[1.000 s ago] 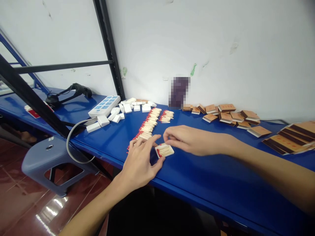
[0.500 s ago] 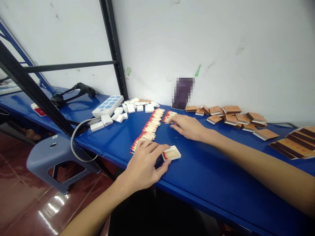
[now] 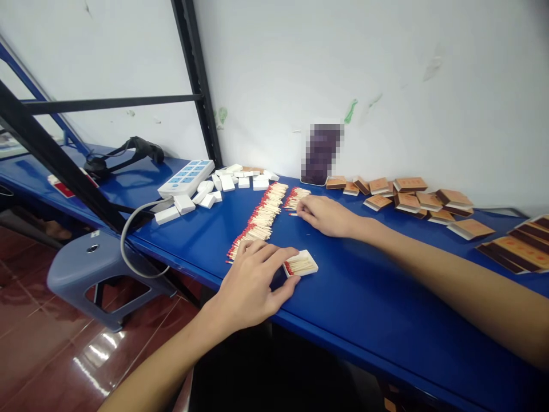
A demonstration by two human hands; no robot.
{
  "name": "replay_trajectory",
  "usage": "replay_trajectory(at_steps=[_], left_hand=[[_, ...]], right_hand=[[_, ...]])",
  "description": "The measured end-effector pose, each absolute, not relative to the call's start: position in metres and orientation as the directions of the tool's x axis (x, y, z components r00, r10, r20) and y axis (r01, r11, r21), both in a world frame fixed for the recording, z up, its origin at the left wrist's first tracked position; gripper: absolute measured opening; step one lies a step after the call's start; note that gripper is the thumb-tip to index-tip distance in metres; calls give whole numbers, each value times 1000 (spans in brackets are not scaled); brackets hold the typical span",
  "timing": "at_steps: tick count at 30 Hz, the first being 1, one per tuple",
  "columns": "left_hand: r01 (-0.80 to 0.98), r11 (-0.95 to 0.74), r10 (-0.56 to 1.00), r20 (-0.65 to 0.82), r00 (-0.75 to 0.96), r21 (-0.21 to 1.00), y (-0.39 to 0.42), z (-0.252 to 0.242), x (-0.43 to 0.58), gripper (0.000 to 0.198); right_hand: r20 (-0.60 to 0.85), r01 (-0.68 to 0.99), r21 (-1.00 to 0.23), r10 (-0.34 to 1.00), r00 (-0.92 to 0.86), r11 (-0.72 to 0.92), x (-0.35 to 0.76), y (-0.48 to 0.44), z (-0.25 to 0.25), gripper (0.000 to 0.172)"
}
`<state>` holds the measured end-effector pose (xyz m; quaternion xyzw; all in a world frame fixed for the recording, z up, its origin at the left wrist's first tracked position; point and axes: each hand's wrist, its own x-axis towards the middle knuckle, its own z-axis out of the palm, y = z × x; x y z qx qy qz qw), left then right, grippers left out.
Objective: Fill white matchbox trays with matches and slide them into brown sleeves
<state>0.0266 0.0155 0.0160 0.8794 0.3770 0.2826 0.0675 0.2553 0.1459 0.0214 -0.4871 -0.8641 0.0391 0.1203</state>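
Note:
My left hand [image 3: 253,280] grips the left end of a small white tray [image 3: 312,265] between thumb and forefinger; red-tipped matches lie inside it. Farther back, my right hand [image 3: 328,216] pinches a match [image 3: 293,214] whose red tip points left. That hand is just in front of a small pile of matches [image 3: 295,197]. A long slanting row of matches [image 3: 261,217] lies on the blue table [image 3: 364,286], left of the small pile and behind my left hand.
White trays [image 3: 184,204] lie beside a power strip [image 3: 186,178] at the left. A phone [image 3: 321,154] leans on the wall. Orange-brown matchbox sleeves [image 3: 418,201] are scattered at the back right, with flatter ones [image 3: 514,249] farther right. A black post [image 3: 199,86] stands behind.
My right hand has closed its fingers on a match and drawn it slightly toward me from the small pile. My left hand stays at the tray. The view has shifted slightly.

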Motion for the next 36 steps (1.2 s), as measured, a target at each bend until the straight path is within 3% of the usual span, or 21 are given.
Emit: replay_trajectory(at_steps=[6,15,19,26,31,36], left_hand=[[667,-665,734,463,498,337,16,16,28,39],[675,-634,762,454,461,378,17,12,28,55],[655,-652,748,462,477,380,16,12,27,55],[648,-685,721,441,535,333,17,17,27,19],[644,-692,715,434,548,327,17,17,27,16],[633,-703,705,433,561,325,16,17,26,17]], right_hand=[[125,811,-232,843,-523,538,260,106,21,18],[129,708,-413,806,-578,573,253,53,46,21],[84,677,-378,752,-654,632,242,41,45,22],[191,732,-343,807,-559,589,247,65,44,19],[233,847,-206,865,-444,490,263,110,27,13],[238,882,-208,896,-374,424,263,138,19,17]])
